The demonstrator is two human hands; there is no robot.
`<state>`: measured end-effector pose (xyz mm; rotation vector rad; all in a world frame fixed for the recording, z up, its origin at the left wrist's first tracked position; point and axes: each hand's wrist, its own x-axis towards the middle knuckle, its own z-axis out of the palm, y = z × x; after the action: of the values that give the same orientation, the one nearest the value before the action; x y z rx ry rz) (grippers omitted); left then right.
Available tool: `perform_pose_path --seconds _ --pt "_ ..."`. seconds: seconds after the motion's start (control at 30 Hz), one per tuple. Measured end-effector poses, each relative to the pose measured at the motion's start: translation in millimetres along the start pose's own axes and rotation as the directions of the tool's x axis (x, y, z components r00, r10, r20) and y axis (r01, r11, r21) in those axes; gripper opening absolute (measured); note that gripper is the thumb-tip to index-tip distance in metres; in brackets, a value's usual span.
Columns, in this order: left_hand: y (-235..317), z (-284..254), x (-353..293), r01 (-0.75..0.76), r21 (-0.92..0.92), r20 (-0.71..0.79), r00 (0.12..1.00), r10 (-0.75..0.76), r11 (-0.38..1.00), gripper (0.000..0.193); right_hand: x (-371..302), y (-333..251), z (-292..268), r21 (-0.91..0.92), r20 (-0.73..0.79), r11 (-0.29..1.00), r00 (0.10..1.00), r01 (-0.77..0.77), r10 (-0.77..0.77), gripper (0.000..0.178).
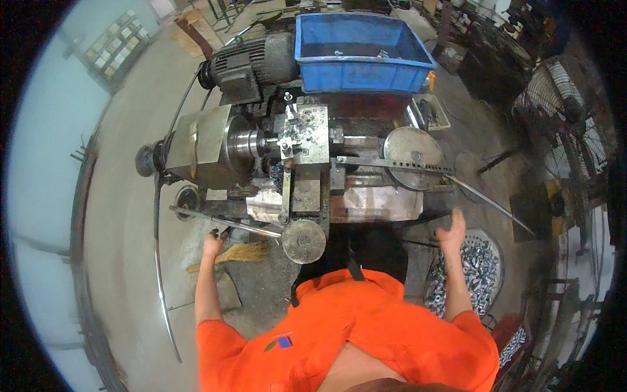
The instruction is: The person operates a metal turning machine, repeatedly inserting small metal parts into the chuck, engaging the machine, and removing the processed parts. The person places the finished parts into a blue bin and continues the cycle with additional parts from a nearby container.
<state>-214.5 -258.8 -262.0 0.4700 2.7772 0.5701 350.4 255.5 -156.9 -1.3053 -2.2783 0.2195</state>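
My left hand [214, 243] is just below a long metal lever rod [225, 221], with its darkened fingers apart and nothing visible in them. That rod runs to a round steel disc [304, 242] at the front of a small lathe. My right hand [450, 234] is raised off the machine's right front corner, thumb and fingers spread, with nothing in it. Beyond it, a flat bar with holes [392, 163] crosses a larger round disc [415, 144] and continues as a rod handle [490, 204]. The chuck [247, 142] faces a tool block [313, 134].
A blue crate [366, 77] with a few small metal parts stands behind the lathe, beside a motor [255, 62]. Many small metal pieces [467, 277] fill a basin below my right arm. A straw broom [241, 253] lies at left. A caged fan [555, 98] stands far right.
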Motion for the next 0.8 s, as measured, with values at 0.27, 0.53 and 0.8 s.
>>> perform_pose_path --seconds 0.27,0.53,0.8 --pt "90 53 -34 0.325 0.162 -0.059 0.946 -0.320 0.932 0.050 -30 -50 -1 0.160 0.295 0.984 0.955 -0.075 0.025 0.041" --pt "36 51 -17 -0.066 0.433 0.115 0.993 0.017 0.899 0.044 21 -91 -18 0.259 0.317 0.965 0.948 -0.048 -0.038 0.036" --pt "55 20 -32 0.134 0.154 0.307 0.935 -0.176 0.979 0.045 111 -218 -30 0.451 0.170 0.848 0.906 0.278 -0.388 0.035"
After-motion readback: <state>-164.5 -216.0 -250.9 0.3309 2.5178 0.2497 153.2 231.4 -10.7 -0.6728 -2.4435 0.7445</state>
